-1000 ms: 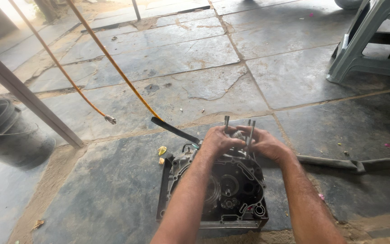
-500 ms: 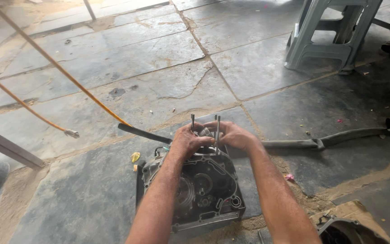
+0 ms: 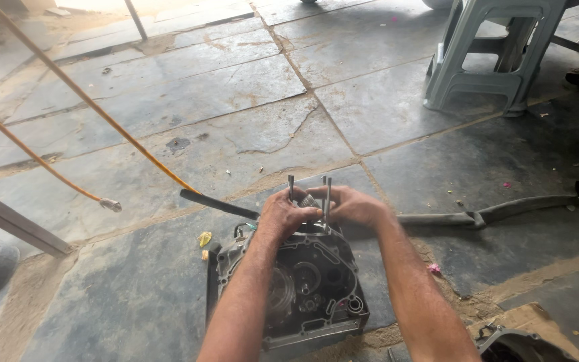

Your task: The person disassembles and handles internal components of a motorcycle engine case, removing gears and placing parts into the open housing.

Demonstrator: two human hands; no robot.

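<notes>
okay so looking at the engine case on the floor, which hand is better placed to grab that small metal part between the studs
Likely the left hand: its fingers already touch the small ribbed metal part between the upright studs atop the engine case. The right hand sits just beyond the studs, fingers curled beside them.

Small ribbed part [image 3: 309, 201] half hidden between both hands; dark metal casing [image 3: 517, 343] cut off at bottom edge.

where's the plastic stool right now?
Head view, top right: the grey plastic stool stands on the stone floor, far beyond the engine case.
</notes>
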